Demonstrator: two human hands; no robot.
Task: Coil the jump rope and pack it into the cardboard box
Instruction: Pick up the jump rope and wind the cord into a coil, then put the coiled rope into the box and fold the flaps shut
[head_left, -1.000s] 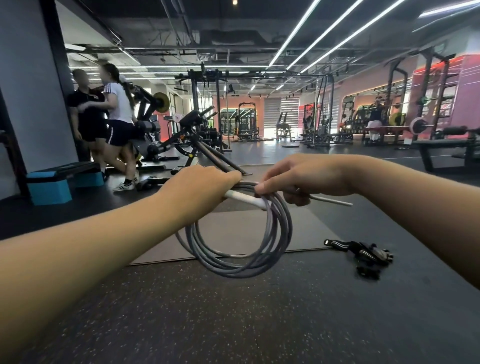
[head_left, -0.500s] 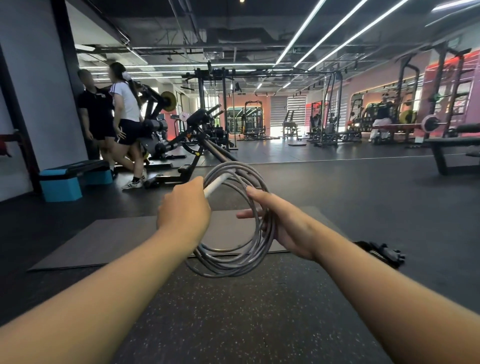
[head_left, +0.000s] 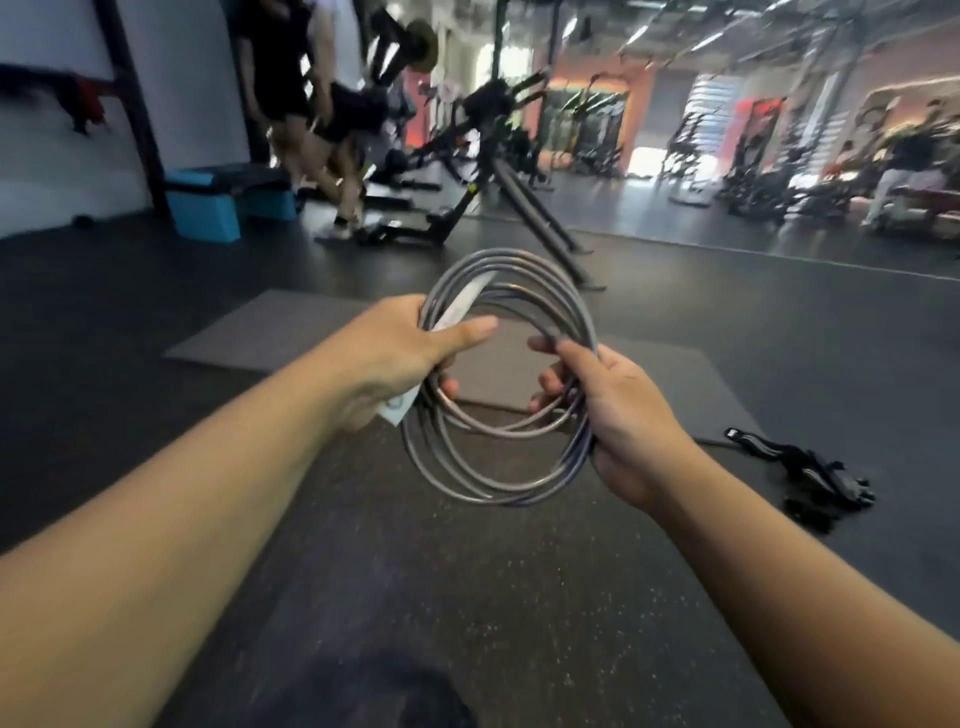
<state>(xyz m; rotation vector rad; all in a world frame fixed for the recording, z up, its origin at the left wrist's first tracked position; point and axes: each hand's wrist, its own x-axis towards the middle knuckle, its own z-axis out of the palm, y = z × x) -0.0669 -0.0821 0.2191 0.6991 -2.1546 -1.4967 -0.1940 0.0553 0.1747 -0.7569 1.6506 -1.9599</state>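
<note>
you have the coiled jump rope (head_left: 501, 384) upright between both hands, left hand (head_left: 400, 358) clenched on its left side with the handles, right hand (head_left: 618, 410) gripping the right; no box in view.

Left hand (head_left: 400, 358) and right hand (head_left: 618, 410) apparently both clenched, arms outstretched.

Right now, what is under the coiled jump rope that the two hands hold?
Below the jump rope lie the grey mat and dark speckled floor. The left hand hides its handle partly.

Bare forearms, no sleeves, no gloves
</note>
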